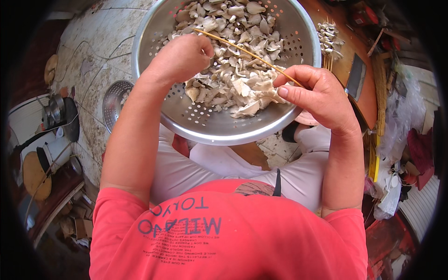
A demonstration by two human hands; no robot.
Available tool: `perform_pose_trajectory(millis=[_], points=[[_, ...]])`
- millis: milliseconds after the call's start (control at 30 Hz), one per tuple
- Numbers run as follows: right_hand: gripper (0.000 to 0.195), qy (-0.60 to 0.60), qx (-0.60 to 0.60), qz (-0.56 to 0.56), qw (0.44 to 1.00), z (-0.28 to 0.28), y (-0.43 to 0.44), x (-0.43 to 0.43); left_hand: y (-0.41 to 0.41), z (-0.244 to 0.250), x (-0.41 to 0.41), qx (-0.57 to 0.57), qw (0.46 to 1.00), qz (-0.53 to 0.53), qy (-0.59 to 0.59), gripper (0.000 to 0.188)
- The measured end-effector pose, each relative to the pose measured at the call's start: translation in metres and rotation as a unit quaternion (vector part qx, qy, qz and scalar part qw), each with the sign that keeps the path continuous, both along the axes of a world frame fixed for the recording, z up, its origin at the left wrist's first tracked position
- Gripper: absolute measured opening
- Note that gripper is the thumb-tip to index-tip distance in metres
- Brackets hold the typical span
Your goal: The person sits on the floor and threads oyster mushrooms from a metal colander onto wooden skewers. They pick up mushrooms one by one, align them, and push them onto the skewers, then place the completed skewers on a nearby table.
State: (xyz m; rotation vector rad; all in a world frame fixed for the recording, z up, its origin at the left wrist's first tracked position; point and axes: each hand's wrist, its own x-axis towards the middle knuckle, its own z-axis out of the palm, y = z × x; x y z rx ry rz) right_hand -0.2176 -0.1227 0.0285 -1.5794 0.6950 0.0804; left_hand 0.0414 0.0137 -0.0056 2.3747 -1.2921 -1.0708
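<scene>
In front of me is a large perforated steel colander (231, 137), heaped with torn grey-white oyster mushrooms (241, 59). My right hand (320, 92), over the colander's right rim, pinches a thin bamboo skewer (250, 53) between thumb and fingers. The skewer slants up and leftward across the heap, and no mushroom shows on it. Over the left part of the heap is my left hand (185, 56), its fingers curled downward. Its fingertips are partly hidden, so whether they grip a mushroom is unclear.
At right, skewered mushrooms (329, 40) and a cleaver (356, 77) lie on a wooden board (367, 105). A smaller colander (111, 105) stands on the stained floor (91, 66) at left. Plastic bags (402, 105) lie far right. A cord crosses the floor.
</scene>
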Motion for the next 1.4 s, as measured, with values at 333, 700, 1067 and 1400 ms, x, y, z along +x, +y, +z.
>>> perform_pose_trajectory(millis=[333,700,1067,1400], points=[[0.021,-0.032,-0.051,-0.016,0.998,0.0,0.006,0.005,0.013,-0.018,0.002,0.022,0.977,-0.027,-0.211,0.035],[0.019,-0.013,-0.119,0.022,0.993,0.004,0.011,0.008,0.005,-0.026,-0.008,0.06,0.971,-0.073,-0.218,0.024],[0.022,-0.017,-0.119,0.034,0.992,-0.001,0.008,0.005,0.006,-0.012,-0.001,0.019,0.968,-0.087,-0.233,0.012],[0.023,-0.04,-0.164,0.041,0.985,-0.009,0.011,0.005,0.011,-0.007,-0.009,-0.06,0.969,-0.143,-0.194,0.012]])
